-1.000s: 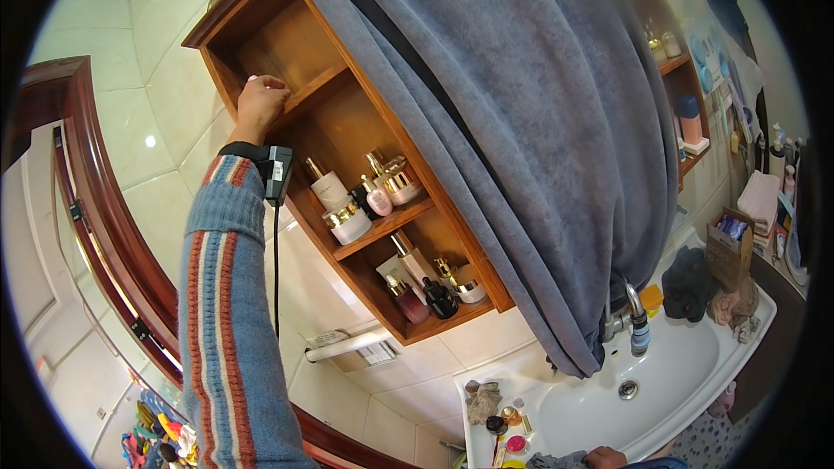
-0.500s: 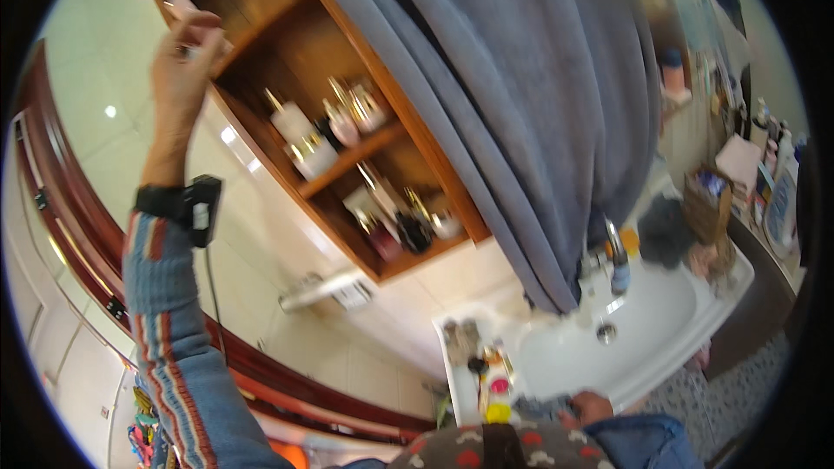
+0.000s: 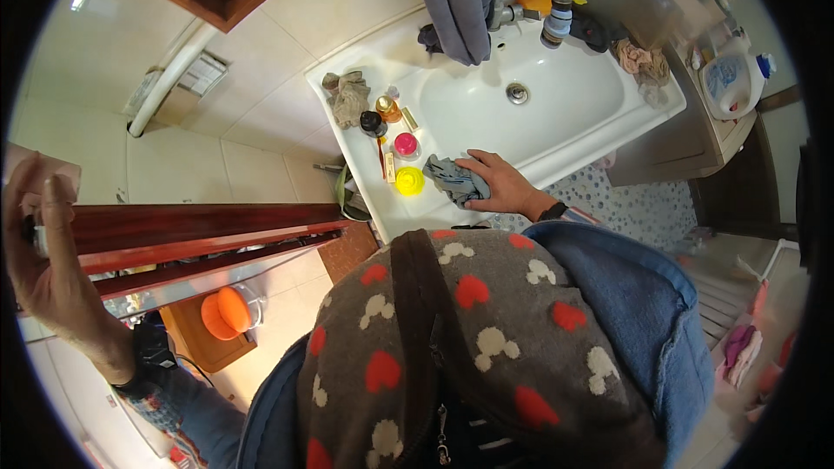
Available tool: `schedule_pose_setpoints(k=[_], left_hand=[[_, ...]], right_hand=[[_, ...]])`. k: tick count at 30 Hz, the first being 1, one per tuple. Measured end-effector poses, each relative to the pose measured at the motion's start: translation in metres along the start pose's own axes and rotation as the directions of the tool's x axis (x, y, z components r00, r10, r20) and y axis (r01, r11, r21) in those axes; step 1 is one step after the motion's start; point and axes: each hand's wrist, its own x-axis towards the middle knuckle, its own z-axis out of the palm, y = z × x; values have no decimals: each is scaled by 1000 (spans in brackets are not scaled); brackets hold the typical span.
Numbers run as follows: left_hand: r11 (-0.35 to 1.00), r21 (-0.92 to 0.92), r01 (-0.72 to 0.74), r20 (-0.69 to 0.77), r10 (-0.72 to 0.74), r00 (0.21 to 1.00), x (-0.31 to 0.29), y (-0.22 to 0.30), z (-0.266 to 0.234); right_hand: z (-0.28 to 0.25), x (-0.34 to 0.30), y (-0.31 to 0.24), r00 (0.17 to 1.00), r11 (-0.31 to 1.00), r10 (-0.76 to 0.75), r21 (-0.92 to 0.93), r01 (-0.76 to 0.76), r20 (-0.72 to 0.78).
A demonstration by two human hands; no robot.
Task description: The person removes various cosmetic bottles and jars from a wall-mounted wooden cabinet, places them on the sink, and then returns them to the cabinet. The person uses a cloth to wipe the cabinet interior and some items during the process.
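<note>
At the far left my left hand (image 3: 56,274) is raised, its fingers closed around a pale pink flat-sided object (image 3: 62,175) that the picture's rim partly cuts off. My right hand (image 3: 504,184) lies at the near edge of the white sink (image 3: 565,152), fingers closed over a crumpled grey-blue cloth (image 3: 453,179). Beside that cloth, on the sink's left ledge, stand a yellow-topped container (image 3: 409,181), a jar with a pink lid (image 3: 406,145), a black-capped bottle (image 3: 373,124) and an amber bottle (image 3: 387,109).
A wooden shelf (image 3: 234,13) juts in at the upper left. A grey towel (image 3: 460,9) hangs down to the sink beside the faucet (image 3: 558,4). Brown cloths (image 3: 347,97) lie on the ledge corner. An orange basin (image 3: 224,313) is at lower left.
My view has tilted down from the shelf to the sink. My left hand has come down and away from the shelf's upper compartment with the pink object. My right hand remains on the cloth.
</note>
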Motion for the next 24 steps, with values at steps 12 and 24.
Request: schedule_pose_setpoints(k=[12,24], left_hand=[[987,-119,104,-177,-124,976,-36,1,9],[921,-353,165,-212,-251,944,-35,-26,29]], right_hand=[[-19,12,11,967,971,124,226,-73,-224],[-322,115,-225,587,842,-409,-40,539,-699]])
